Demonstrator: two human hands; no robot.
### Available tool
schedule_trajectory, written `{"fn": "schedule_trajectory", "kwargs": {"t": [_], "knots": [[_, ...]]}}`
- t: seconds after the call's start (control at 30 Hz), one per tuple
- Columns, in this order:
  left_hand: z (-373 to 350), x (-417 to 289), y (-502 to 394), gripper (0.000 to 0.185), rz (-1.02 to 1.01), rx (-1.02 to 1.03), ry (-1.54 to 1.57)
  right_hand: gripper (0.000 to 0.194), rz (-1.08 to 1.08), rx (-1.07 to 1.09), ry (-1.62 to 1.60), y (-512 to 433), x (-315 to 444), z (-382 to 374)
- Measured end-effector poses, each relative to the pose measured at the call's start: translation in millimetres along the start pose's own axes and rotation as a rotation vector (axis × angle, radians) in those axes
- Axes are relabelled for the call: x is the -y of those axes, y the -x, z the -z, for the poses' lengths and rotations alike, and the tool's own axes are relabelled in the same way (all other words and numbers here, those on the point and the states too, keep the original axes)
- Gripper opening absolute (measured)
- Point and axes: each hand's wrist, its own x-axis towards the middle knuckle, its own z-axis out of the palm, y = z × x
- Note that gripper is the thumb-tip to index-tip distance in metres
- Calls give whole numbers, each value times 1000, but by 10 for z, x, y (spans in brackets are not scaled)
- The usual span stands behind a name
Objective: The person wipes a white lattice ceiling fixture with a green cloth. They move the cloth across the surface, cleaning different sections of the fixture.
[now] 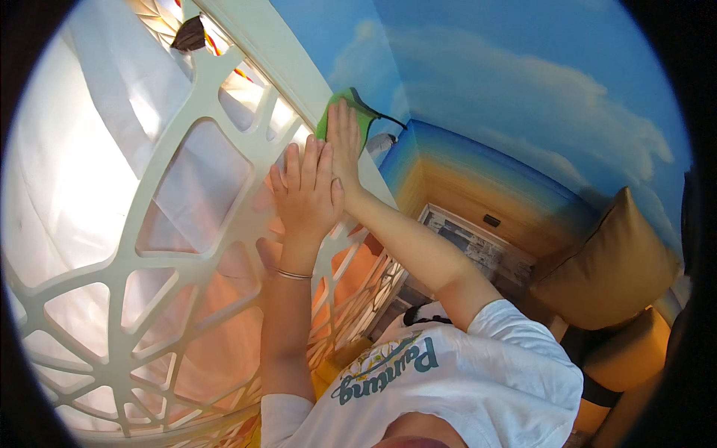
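A green cloth [363,109] with a dark edge lies against a white frame [297,53] beside the blue painted wall. My right hand [345,131] presses flat on this cloth, fingers extended and close together. Just left of it, my left hand [307,187] is spread over the white lattice panel [224,246], fingers apart and holding nothing. Its fingertips overlap the edge of my right hand in the view; whether the two touch, I cannot tell. A thin bracelet [294,275] circles my left wrist.
White sheer fabric [73,168] hangs behind the lattice. A dark brown leaf-shaped piece [190,35] sits near the panel's top. The wall [493,73] carries a painted sky. At right are a tan cushion [608,269] and a seat; a small dark fitting [492,220] is on the wall.
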Motion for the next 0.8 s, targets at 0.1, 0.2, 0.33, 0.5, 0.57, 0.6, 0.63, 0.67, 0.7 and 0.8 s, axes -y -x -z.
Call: {"fn": "schedule_trajectory", "kwargs": {"t": [0.1,0.2,0.33,0.5,0.57,0.6,0.63,0.67,0.7,0.8], "knots": [[-13,-114,107,55,123,54,99,66,24,6,27,95,-116,-20],[-57,-136,139,54,97,31,89,64,-108,-4,25,523,-376,-5],[-18,-134,92,54,50,116,24,65,-340,25,17,1084,-701,1],[-64,-137,65,52,39,88,5,65,-484,37,-29,1170,-729,43],[-89,-129,52,52,37,89,23,62,-338,-11,-68,966,-679,50],[-112,-121,68,53,39,82,30,60,-256,-8,-81,778,-608,81],[-123,-115,95,53,44,79,36,59,-175,-2,-94,584,-526,112],[-108,-115,100,53,53,88,33,55,-124,-10,-133,322,-428,152],[-82,-121,85,52,61,95,32,51,-71,-20,-170,57,-324,201],[-91,-129,74,51,82,58,20,42,-41,-3,-261,-402,-66,309]]}}
